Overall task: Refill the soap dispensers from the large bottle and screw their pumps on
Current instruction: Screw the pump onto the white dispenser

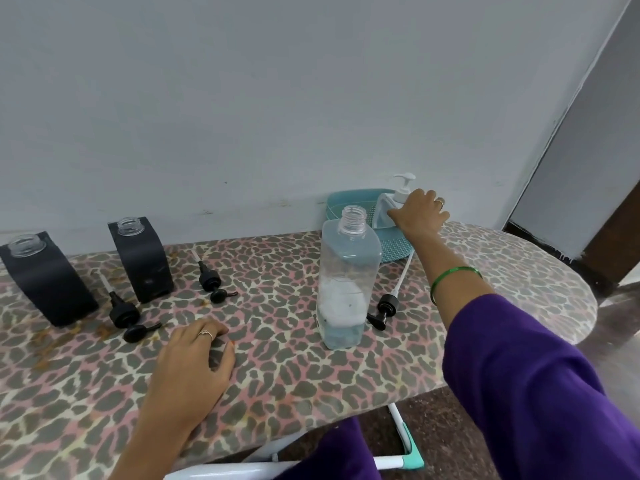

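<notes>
A person's right hand [420,211] grips a white pump bottle [388,209] standing in a blue basket [349,200] by the wall. The left hand [197,358] rests loosely curled on the patterned surface [294,375], holding nothing. The open large bottle [346,282], mostly empty, looks light and slippery; best gripped around its middle.

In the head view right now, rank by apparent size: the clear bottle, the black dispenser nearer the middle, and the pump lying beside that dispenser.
1. Clear plastic bottle, though it sits nearer the camera.
2. Black square dispenser.
3. Small black pump.
</notes>
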